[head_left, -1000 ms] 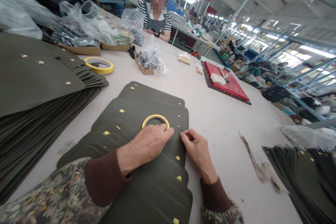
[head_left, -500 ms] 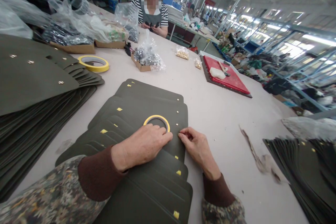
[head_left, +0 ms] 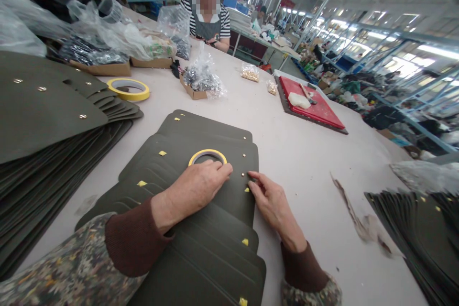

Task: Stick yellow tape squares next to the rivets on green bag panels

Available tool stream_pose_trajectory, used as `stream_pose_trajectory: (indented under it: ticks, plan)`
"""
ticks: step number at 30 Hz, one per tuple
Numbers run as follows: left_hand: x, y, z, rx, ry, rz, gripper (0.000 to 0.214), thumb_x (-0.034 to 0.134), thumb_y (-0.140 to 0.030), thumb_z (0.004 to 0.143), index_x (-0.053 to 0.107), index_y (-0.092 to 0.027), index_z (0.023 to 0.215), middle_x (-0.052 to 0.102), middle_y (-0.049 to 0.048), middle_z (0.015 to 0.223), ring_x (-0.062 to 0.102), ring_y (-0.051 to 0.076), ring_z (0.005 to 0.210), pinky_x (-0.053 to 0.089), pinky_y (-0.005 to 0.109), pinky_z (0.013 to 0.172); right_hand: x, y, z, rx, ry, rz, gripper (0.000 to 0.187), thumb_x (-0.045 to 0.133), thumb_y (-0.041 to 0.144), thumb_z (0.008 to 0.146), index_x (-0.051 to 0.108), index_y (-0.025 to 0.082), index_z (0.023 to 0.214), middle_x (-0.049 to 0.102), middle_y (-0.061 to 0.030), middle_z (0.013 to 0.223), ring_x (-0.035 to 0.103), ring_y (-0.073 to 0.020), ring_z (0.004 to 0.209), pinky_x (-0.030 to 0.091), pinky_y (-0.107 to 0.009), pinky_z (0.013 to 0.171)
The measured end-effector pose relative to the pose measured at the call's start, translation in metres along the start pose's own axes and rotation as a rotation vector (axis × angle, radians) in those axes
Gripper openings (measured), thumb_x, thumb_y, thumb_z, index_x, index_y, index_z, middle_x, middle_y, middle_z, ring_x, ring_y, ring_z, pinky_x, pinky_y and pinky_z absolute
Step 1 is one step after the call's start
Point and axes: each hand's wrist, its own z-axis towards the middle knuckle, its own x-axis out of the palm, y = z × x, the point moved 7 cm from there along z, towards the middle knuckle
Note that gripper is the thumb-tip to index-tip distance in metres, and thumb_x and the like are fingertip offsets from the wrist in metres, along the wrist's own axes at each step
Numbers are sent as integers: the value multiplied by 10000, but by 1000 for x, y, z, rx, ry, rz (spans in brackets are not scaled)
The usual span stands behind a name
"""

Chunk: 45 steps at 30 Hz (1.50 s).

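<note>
The left hand (head_left: 195, 189) lies flat and relaxed against a yellow tape roll (head_left: 207, 151) on thin, light, fairly stiff dark green panels (head_left: 236, 201) fanned on the desk (head_left: 304, 177), while the right hand (head_left: 272, 205) bunches at their edge, the best place to grip.

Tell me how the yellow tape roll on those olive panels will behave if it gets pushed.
The yellow tape roll lies flat, so it will probably slide rather than roll. Its thin ring around a wide hollow suggests it is light for its size. The smooth-looking dark olive panels beneath it may offer little grip, so even a light nudge could likely send it skidding.
</note>
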Motion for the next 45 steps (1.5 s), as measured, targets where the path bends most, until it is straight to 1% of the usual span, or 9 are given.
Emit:
stream_pose_trajectory:
  ticks: [2,4,11,15,21,27,33,36,45]
  plan:
    - [0,6,2,-37,-19,20,114,424,-216,977,531,-182,996,635,47,946,577,211,893,476,324,769,1,-2,2,-9,-1,1,303,488,311,907,669,178,1110,721,-79,997,654,-196,858,494,-336,805]
    - [0,9,3,-53,-15,44,110,439,-216,971,541,-185,998,636,49,952,560,219,909,474,329,773,4,-4,5,-11,8,9,297,477,317,910,679,199,1095,724,-75,1038,658,-202,888,490,-339,819]
    - [-1,7,3,-23,9,90,128,429,-190,961,556,-205,954,626,35,935,534,226,902,458,320,713,6,-4,17,7,-2,-97,229,540,374,884,716,230,909,723,-13,733,626,-165,633,435,-262,606]
    - [0,2,-1,31,36,60,113,446,-174,946,550,-217,949,616,21,880,553,210,827,432,305,660,6,1,24,-8,5,-203,193,561,355,875,709,238,834,702,3,672,594,-153,578,385,-250,562]
    - [4,1,-2,53,98,29,116,424,-202,963,537,-213,936,616,10,819,575,192,733,378,289,593,4,2,25,-30,-50,-279,197,558,379,897,705,248,900,710,1,720,590,-150,586,379,-249,582]
    - [2,3,-1,34,87,8,124,425,-215,966,531,-207,903,618,10,815,573,185,728,376,286,601,-5,0,24,-16,-125,-378,214,527,376,916,692,243,944,694,-9,706,613,-169,615,385,-270,617]
    - [0,4,-2,37,20,1,128,419,-221,975,538,-215,925,620,5,816,567,187,751,394,289,635,-6,-6,20,71,-160,-200,317,582,417,844,642,210,1076,668,-4,740,619,-172,652,437,-283,661]
    - [1,2,-3,32,15,9,124,423,-213,971,542,-216,934,627,11,837,572,196,779,398,291,643,-4,-6,20,54,-160,-212,404,615,389,780,603,196,1135,657,-22,840,616,-182,712,454,-301,696]
    - [8,1,1,34,41,-69,123,428,-212,964,547,-211,935,653,15,843,616,196,774,455,286,652,-6,-16,30,118,-148,-170,439,600,346,756,573,198,1168,634,-9,848,578,-160,648,457,-300,654]
